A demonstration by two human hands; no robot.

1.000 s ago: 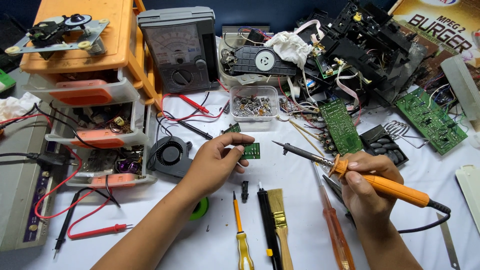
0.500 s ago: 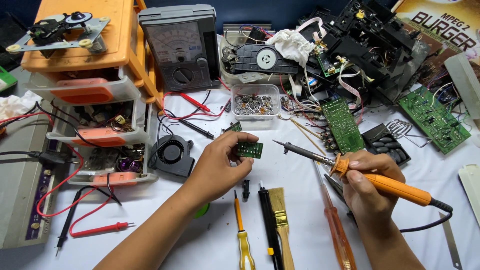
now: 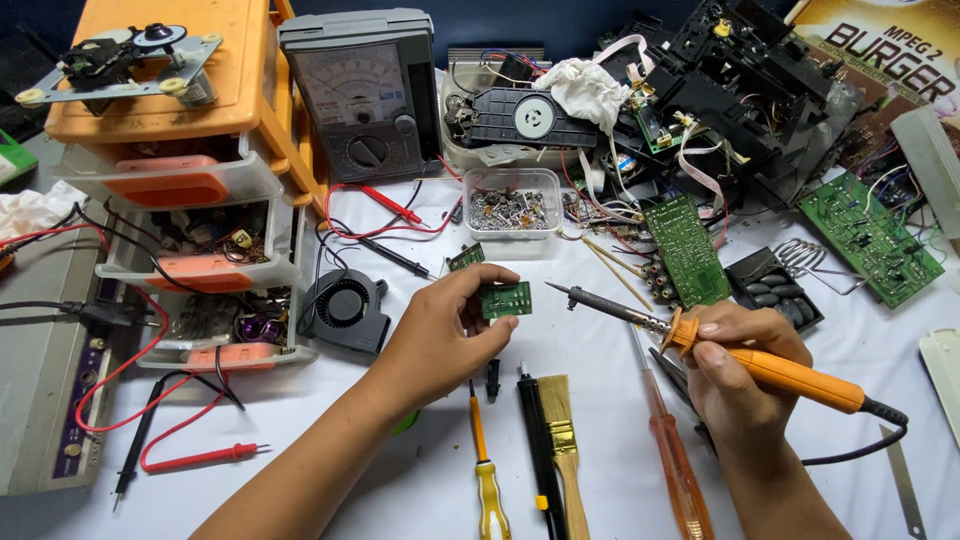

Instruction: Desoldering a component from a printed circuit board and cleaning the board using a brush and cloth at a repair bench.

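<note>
on the cluttered white bench (image 3: 600,440), your left hand (image 3: 440,335) pinches the small green board (image 3: 505,299); your right hand (image 3: 740,370) grips the soldering iron (image 3: 700,345), whose hot tip could burn your fingertips.

1. The small circuit board (image 3: 505,299) in my left hand (image 3: 445,335) is matt green, dotted with dull metal solder.
2. The soldering iron (image 3: 740,360) in my right hand (image 3: 740,375) has a smooth orange plastic grip and a dark, dull metal shaft.
3. At lower centre, the brush (image 3: 562,440) has a pale wooden handle and a shiny brass-coloured metal band.
4. The tub (image 3: 513,203) at upper centre is clear glossy plastic, full of small metal parts.
5. The bench (image 3: 400,470) wears a white, matt covering.
6. Upper left, the drawer unit (image 3: 190,130) is smooth orange plastic.
</note>
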